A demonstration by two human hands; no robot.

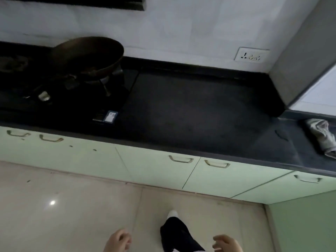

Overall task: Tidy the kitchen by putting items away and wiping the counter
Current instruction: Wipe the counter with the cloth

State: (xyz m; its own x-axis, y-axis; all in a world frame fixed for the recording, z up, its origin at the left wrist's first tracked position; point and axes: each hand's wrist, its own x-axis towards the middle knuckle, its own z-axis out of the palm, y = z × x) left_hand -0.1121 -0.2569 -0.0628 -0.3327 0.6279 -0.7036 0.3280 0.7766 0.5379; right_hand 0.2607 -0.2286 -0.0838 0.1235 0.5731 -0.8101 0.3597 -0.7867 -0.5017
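Observation:
The dark stone counter [190, 113] runs across the view. A crumpled grey cloth [321, 137] lies on it at the far right edge. A dark frying pan [87, 55] sits on the right burner of the black stove [54, 99] at the left. My left hand [118, 240] and my right hand [227, 243] hang low at the bottom of the frame, over the floor and well short of the counter. Both hold nothing, with fingers loosely curled and apart.
Pale green cabinet doors with metal handles [181, 159] run below the counter. A small blue-edged card [110, 116] lies by the stove's front corner. A wall socket [251, 54] sits on the white tiles. A grey pillar [300, 60] juts out at right. My dark-trousered leg [176, 233] stands on the beige floor.

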